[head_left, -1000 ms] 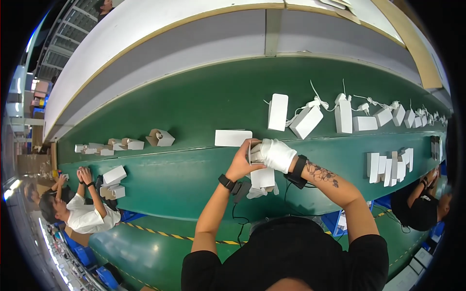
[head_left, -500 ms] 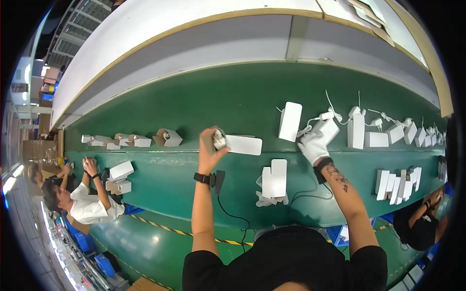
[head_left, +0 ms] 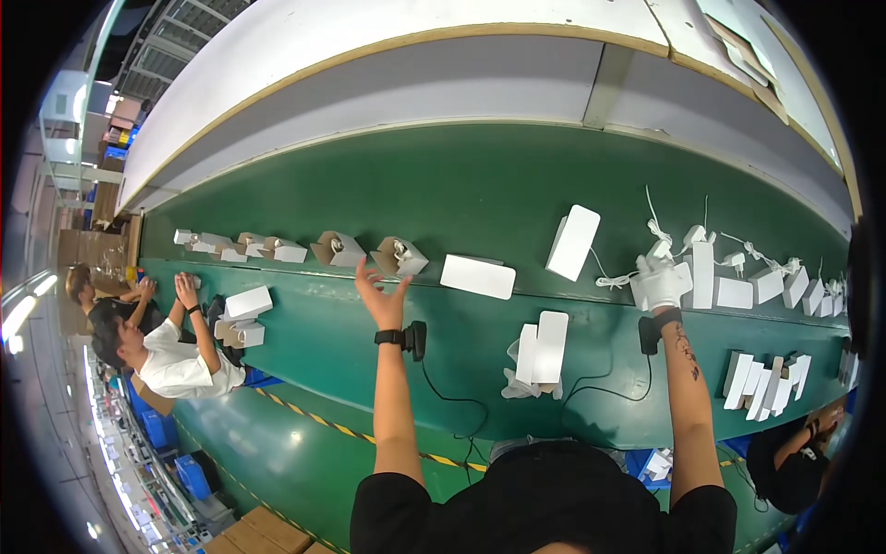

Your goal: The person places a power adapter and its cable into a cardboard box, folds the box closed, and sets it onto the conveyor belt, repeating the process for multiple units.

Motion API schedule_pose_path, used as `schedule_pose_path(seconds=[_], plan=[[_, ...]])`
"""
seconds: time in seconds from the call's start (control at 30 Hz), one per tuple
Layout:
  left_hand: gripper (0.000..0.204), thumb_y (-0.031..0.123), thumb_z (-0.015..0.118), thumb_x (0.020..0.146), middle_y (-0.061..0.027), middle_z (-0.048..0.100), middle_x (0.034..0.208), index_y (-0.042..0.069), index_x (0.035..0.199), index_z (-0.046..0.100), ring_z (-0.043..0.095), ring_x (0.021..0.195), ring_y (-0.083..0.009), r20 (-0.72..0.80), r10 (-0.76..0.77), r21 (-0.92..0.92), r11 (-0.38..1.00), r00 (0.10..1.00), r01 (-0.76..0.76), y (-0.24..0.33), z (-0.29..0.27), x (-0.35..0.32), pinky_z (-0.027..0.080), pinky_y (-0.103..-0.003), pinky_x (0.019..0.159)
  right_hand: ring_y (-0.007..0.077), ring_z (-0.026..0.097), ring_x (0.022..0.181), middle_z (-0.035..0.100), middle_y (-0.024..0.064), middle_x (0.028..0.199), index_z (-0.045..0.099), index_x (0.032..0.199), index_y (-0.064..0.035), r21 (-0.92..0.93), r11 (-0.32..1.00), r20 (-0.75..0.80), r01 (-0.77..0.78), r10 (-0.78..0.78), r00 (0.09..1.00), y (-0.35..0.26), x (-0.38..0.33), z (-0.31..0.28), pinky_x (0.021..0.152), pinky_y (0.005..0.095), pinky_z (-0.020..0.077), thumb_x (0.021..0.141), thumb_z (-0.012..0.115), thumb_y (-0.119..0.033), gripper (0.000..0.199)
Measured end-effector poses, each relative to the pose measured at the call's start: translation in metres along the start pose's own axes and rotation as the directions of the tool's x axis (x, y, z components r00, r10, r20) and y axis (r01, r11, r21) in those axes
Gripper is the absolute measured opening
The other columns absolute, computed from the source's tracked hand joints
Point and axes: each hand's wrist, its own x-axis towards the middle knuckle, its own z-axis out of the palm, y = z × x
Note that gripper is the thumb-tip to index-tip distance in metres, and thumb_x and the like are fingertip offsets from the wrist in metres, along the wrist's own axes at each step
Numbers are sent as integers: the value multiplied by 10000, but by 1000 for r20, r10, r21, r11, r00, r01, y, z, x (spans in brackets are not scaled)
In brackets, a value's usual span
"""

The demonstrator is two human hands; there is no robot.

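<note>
The green bench (head_left: 443, 185) in front of you carries work that looks partway through. The row of white boxes (head_left: 734, 294) to your right seems left to deal with: white adapters (head_left: 734, 262) and their cables lie on or against these boxes, outside them. The row of open boxes (head_left: 283, 250) on your left appears further along, since the nearest ones show something pale inside, though their ends stand open. Nearer you, a cluster of boxes (head_left: 766, 386) stands at the right, and a pair of boxes (head_left: 551, 346) sits on crumpled plastic (head_left: 510, 383). Between your hands are a tall white box (head_left: 573, 242) and a lying white box (head_left: 477, 275), neither one touched.

Your bare left hand (head_left: 380, 297) is empty, thumb and fingers spread apart, just beside the nearest open box (head_left: 399, 257). Your gloved right hand (head_left: 659, 282) lies over a partly covered box (head_left: 684, 277); you have it at the near end of the right row, but I cannot tell whether your fingers are clamped on it.

At the right rim, a co-worker (head_left: 784, 466) is cut off and dark. The far ends of both rows shrink too small to count. The contents of the open boxes are hard to make out, and your glove hides where the loose cable (head_left: 614, 281) ends.
</note>
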Motion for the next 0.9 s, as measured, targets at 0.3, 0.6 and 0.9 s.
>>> schedule_pose_path(seconds=[0.3, 0.6, 0.9], plan=[[446, -33, 651, 773, -54, 582, 892, 28, 1187, 494, 538, 715, -122, 72, 302, -89, 951, 951, -295, 84, 5, -65, 455, -234, 624, 277, 654, 849, 670, 142, 932, 605, 1099, -90, 58, 931, 193, -360, 343, 919, -35, 83, 18, 721, 369, 513, 797, 649, -396, 432], [308, 97, 588, 876, -94, 632, 939, 11, 1163, 515, 609, 773, -150, 505, 73, -519, 822, 860, 235, 158, 63, -155, 486, -262, 685, 209, 615, 735, 627, 49, 817, 556, 1124, -114, 974, 227, -74, -7, 345, 936, 33, 49, 91, 662, 321, 509, 831, 667, -318, 374], [489, 373, 514, 932, -148, 610, 1069, -29, 1210, 493, 589, 999, -240, 977, -32, -208, -389, 212, 897, 184, 126, -177, 454, -339, 901, 188, 548, 863, 532, 61, 984, 438, 1262, -124, 738, -597, 182, -315, -274, 944, -86, -86, -90, 673, 326, 482, 909, 539, -419, 471]])
